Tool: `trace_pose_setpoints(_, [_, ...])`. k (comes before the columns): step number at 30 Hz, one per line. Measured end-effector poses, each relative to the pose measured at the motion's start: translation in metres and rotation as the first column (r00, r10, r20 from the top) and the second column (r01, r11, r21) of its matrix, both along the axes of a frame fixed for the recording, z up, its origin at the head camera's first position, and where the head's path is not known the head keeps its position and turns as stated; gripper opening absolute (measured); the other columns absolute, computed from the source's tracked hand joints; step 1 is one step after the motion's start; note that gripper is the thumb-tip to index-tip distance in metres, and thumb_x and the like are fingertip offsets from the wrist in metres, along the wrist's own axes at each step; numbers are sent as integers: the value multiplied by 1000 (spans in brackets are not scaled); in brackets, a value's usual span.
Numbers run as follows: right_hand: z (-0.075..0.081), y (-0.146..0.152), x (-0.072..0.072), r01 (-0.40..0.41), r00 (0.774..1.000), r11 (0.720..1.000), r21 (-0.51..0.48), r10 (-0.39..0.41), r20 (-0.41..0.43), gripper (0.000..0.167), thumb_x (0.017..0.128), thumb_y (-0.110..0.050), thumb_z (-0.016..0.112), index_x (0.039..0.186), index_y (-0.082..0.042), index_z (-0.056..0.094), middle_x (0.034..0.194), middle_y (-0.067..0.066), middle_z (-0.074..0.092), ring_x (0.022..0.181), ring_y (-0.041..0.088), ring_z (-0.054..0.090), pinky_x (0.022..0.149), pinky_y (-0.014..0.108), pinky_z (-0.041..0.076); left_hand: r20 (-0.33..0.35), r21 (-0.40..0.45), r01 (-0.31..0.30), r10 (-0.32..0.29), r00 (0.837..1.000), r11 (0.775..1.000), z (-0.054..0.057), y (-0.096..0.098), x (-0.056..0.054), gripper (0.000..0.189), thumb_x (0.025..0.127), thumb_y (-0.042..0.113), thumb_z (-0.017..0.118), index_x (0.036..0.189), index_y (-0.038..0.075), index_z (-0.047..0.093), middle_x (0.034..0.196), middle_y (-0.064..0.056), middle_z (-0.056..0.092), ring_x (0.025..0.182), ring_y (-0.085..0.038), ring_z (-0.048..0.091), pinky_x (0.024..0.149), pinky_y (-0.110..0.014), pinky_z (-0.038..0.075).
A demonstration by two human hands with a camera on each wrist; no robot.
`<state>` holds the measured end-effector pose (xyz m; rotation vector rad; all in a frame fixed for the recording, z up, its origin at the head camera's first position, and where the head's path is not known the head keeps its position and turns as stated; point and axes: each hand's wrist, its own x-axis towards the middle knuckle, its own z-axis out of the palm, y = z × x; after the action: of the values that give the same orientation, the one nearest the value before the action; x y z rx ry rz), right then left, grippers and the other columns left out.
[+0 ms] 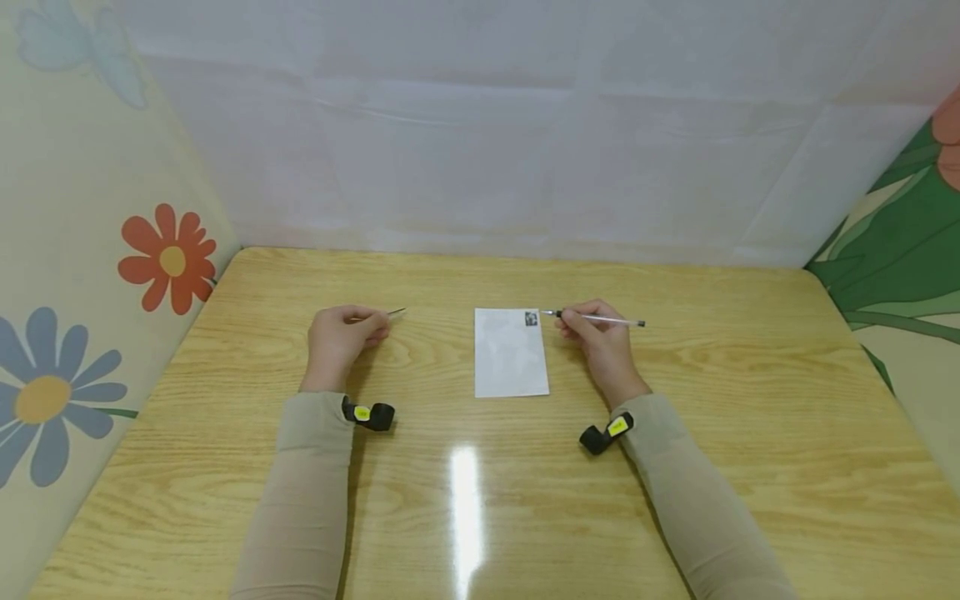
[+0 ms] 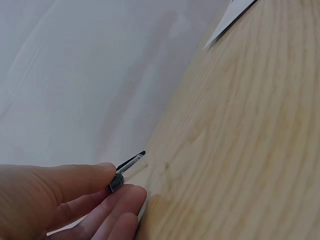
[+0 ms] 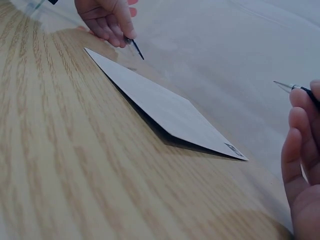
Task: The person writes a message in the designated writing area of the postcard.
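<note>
On the table lies a white paper rectangle, like an envelope, with a small dark stamp-like picture at its far right corner. To its right, my right hand holds a pen with a clear barrel and black end. The pen's bare metal tip points left, right by the paper's far right corner. Over on the left, my left hand pinches a pen cap between thumb and fingers. The cap's clip end points toward the paper; part of it is hidden in the fingers.
The wooden table ends at a white cloth behind it. Painted walls with flowers stand on both sides, a red flower on the left. Both sleeve cuffs carry small black wrist cameras.
</note>
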<state>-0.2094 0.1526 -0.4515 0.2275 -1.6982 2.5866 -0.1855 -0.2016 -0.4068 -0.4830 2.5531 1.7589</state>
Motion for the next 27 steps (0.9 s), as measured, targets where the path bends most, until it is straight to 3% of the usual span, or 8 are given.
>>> trace_pose_setpoints(17, [1,0,0,4,1000,1000,15,-4,11,9,93,-3,72,92,1,65,85,7,73,78,14,70,71,23,58,16,-140,-8,10,1000,990,1,0,1,29,95,18,69,114,-4,74,99,-13,76,74,-6,66,71,-17,57])
trace_pose_setpoints(27, [0,0,-1,3,1000,1000,23,-3,22,7,93,-3,72,89,-5,67,84,6,73,77,13,70,70,22,58,33,-225,-1,9,999,974,2,1,3,28,98,21,67,113,-2,75,102,-14,73,75,-9,65,68,-18,55])
